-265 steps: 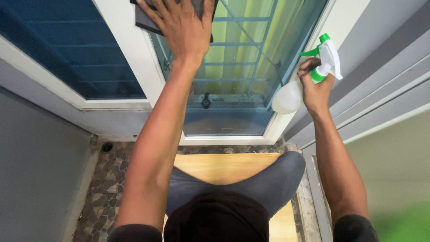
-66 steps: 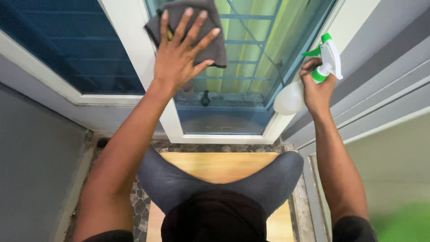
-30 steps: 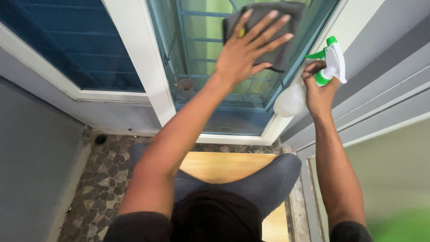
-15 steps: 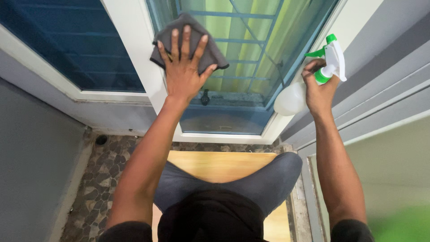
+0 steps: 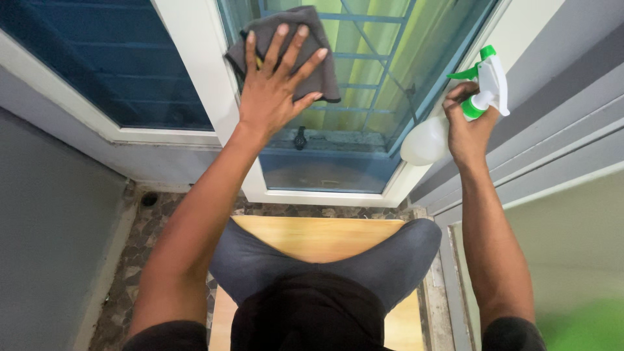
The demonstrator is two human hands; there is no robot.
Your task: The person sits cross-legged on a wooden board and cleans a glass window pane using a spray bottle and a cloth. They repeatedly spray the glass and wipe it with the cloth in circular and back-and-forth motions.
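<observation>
Grey cloth (image 5: 305, 45) pressed flat under left hand (image 5: 272, 91) on glass (image 5: 364, 84), right hand (image 5: 469, 127) gripping spray bottle (image 5: 448, 114), white frame (image 5: 201, 78) beside

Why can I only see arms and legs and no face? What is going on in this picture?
The camera sits on the person's head and looks down, so you see only their own arms and knees. The left hand is spread flat, pressing a grey cloth against the window glass. The right hand has a grip around a spray bottle with a white and green top. The person is on a wooden bench above a pebble floor.
</observation>
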